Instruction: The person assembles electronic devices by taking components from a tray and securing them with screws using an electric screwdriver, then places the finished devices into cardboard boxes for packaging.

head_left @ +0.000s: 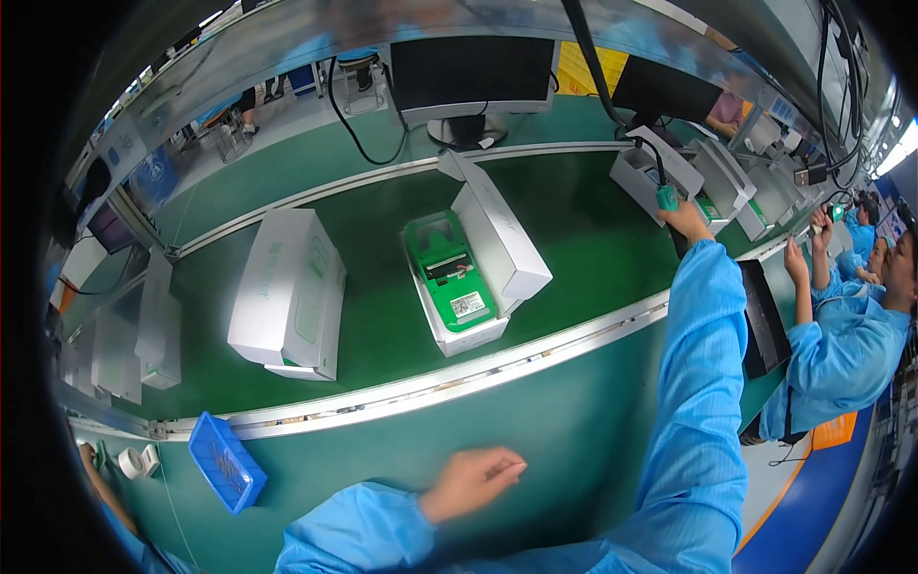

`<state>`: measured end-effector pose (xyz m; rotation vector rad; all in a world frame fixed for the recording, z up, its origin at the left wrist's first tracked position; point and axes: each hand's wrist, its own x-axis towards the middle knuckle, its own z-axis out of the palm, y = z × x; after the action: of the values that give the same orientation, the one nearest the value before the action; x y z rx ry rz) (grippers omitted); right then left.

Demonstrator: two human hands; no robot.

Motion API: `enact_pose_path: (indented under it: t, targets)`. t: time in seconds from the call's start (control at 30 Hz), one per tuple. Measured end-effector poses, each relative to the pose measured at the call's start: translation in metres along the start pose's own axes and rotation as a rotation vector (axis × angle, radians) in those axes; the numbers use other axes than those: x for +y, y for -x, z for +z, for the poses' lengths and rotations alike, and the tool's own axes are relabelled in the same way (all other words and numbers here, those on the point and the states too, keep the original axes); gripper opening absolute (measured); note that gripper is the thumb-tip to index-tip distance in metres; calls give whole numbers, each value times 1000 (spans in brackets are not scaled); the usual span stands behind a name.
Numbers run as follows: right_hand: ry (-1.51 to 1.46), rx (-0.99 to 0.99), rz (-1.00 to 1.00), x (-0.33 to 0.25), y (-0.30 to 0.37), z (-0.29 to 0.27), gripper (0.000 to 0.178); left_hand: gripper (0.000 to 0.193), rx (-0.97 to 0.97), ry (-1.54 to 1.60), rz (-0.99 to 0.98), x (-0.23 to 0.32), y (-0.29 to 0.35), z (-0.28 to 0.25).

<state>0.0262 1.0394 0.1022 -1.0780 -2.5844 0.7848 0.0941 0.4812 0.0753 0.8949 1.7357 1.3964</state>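
Observation:
My right hand [688, 223] reaches far out to the right over the green conveyor and is closed around a corded handheld tool [667, 197] with a green end and a black body. Its working end is too small to make out. My left hand [473, 482] hovers over the near green worktop, fingers curled together, with nothing visible in them. Between the hands, on the conveyor, an open white box [507, 239] holds a green device [449, 273] with a dark slot, wires and a label. To its left stands a closed white box [287, 292].
A blue tray [228, 464] with small dark parts sits at the near left. More open white boxes [660, 172] line the conveyor at right. A monitor [473, 77] stands behind. A black panel [763, 320] lies beside my right sleeve. At right is a co-worker [846, 335] in blue.

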Motion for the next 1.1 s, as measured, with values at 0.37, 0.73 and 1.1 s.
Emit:
enact_pose_path:
  t: [0.37,0.73,1.1]
  targets:
    - [379,136,-226,-38,51,-5,50,17,-23,-25,12,-2,-12,7]
    - [370,101,-224,-97,245,-28,44,17,-17,-99,101,-7,-19,16]
    - [232,64,-187,-131,504,35,29,17,514,-453,561,23,-3,18]
